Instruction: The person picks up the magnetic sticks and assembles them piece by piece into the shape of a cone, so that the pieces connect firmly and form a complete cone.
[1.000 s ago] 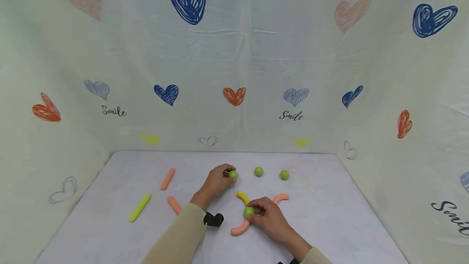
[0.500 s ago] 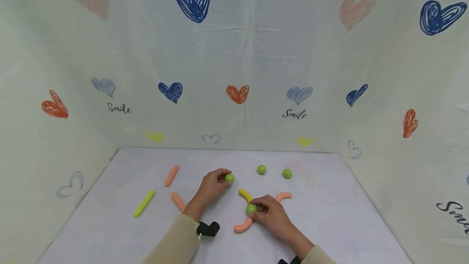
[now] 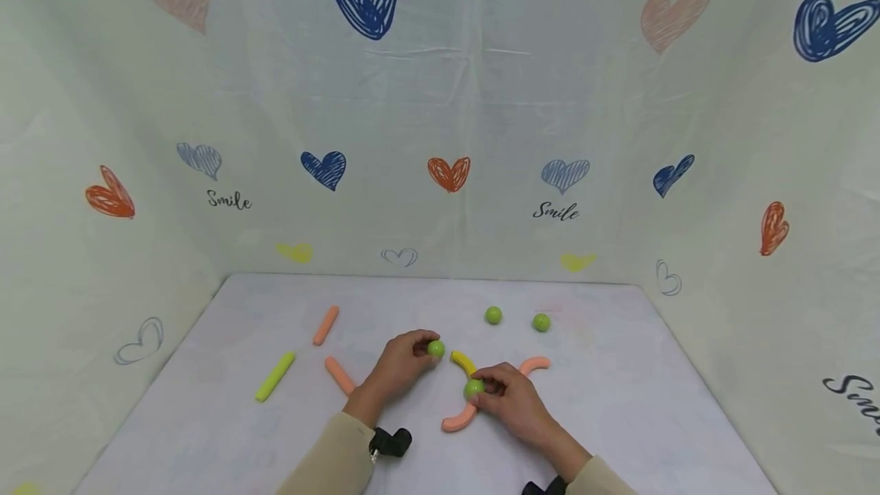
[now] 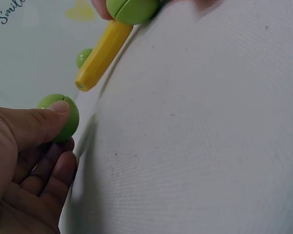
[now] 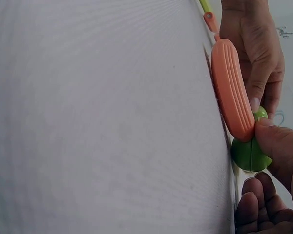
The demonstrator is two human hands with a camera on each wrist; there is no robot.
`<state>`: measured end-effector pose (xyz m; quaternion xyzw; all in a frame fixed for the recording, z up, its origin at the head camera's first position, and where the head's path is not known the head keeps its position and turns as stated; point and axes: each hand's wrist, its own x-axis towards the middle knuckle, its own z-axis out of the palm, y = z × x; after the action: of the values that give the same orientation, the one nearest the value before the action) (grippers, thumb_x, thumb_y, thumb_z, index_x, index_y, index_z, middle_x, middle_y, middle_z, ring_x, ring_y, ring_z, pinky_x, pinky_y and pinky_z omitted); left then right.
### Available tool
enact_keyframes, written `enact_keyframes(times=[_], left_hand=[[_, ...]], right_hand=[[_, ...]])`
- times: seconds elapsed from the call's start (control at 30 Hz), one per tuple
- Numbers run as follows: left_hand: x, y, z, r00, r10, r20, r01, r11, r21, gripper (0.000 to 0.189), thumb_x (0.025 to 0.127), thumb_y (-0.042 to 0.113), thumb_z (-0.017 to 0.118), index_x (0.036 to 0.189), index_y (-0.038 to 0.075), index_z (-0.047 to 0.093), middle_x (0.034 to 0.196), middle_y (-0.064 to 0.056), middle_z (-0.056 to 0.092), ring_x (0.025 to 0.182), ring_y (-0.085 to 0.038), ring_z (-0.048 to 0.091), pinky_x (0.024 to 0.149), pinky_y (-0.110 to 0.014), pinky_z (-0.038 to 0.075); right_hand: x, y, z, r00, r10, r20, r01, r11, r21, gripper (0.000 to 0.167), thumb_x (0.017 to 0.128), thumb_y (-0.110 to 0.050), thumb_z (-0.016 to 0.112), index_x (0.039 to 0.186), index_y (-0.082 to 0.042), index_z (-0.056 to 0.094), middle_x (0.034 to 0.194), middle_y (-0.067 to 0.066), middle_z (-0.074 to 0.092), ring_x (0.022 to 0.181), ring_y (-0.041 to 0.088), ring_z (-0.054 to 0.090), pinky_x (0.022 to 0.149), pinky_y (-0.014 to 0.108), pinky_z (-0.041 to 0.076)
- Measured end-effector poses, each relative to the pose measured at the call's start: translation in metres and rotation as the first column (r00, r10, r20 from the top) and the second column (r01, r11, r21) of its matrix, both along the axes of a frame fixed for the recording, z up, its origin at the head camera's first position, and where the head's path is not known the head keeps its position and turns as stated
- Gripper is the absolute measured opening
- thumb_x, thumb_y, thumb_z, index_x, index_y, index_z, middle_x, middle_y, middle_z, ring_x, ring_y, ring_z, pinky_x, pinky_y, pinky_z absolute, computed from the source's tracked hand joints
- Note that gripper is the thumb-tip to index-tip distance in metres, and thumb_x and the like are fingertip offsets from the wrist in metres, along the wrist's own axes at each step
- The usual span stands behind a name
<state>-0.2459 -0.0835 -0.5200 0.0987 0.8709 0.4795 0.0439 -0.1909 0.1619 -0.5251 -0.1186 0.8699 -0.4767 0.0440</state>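
In the head view my left hand (image 3: pixel 400 367) pinches a grooved green ball (image 3: pixel 436 348) between thumb and fingers, above the table. My right hand (image 3: pixel 514 402) holds a second green ball (image 3: pixel 473 389) by its side. From that ball a curved yellow piece (image 3: pixel 464 361) reaches away from me, its free end pointing at the left hand's ball in the left wrist view. A ribbed salmon curved piece (image 5: pixel 232 87) meets the same ball in the right wrist view. Another salmon curved piece (image 3: pixel 535 364) shows behind the right hand, partly hidden by it.
Two more green balls, one at the back middle (image 3: pixel 493 315) and one farther right (image 3: pixel 541 322), sit on the white table (image 3: pixel 619 403). On the left lie a lime stick (image 3: pixel 276 377), a salmon stick (image 3: pixel 326 325) and another salmon stick (image 3: pixel 339 375) beside my left wrist.
My left hand has carried its green ball from the back of the table toward me, nearer the yellow piece. The right hand keeps its hold, almost still; the head view has shifted slightly.
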Motion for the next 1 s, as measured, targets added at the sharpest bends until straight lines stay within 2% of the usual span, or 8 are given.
enact_keyframes(times=[0.3, 0.73, 1.0], left_hand=[[0.0038, 0.0058, -0.0006, 1.000, -0.004, -0.022, 0.003, 0.998, -0.062, 0.034, 0.093, 0.008, 0.080, 0.126, 0.012, 0.072, 0.119, -0.004, 0.071, 0.106, -0.018, 0.062, 0.093, -0.041, 0.055], [0.0026, 0.0086, -0.0022, 0.998, -0.035, -0.061, 0.029, 0.995, -0.093, 0.036, 0.093, 0.009, 0.080, 0.128, 0.010, 0.073, 0.118, -0.004, 0.073, 0.107, -0.021, 0.065, 0.093, -0.043, 0.055], [0.0026, 0.0082, -0.0039, 0.997, -0.042, -0.070, 0.037, 0.996, -0.080, 0.037, 0.092, 0.011, 0.081, 0.128, 0.009, 0.072, 0.117, -0.005, 0.074, 0.108, -0.023, 0.065, 0.094, -0.045, 0.055]], right_hand=[[-0.0003, 0.0002, -0.0011, 1.000, -0.003, 0.016, 0.004, 1.000, -0.016, 0.031, 0.087, -0.021, 0.087, 0.115, -0.014, 0.078, 0.099, 0.000, 0.063, 0.084, 0.008, 0.055, 0.072, 0.020, 0.048], [-0.0007, -0.0001, -0.0025, 1.000, -0.007, 0.001, 0.007, 1.000, -0.011, 0.030, 0.086, -0.021, 0.088, 0.114, -0.014, 0.079, 0.097, 0.000, 0.062, 0.083, 0.008, 0.054, 0.070, 0.021, 0.047], [-0.0002, -0.0008, -0.0024, 1.000, -0.008, 0.002, 0.008, 1.000, -0.012, 0.030, 0.087, -0.022, 0.088, 0.114, -0.014, 0.079, 0.098, 0.000, 0.063, 0.083, 0.009, 0.055, 0.071, 0.021, 0.048]])
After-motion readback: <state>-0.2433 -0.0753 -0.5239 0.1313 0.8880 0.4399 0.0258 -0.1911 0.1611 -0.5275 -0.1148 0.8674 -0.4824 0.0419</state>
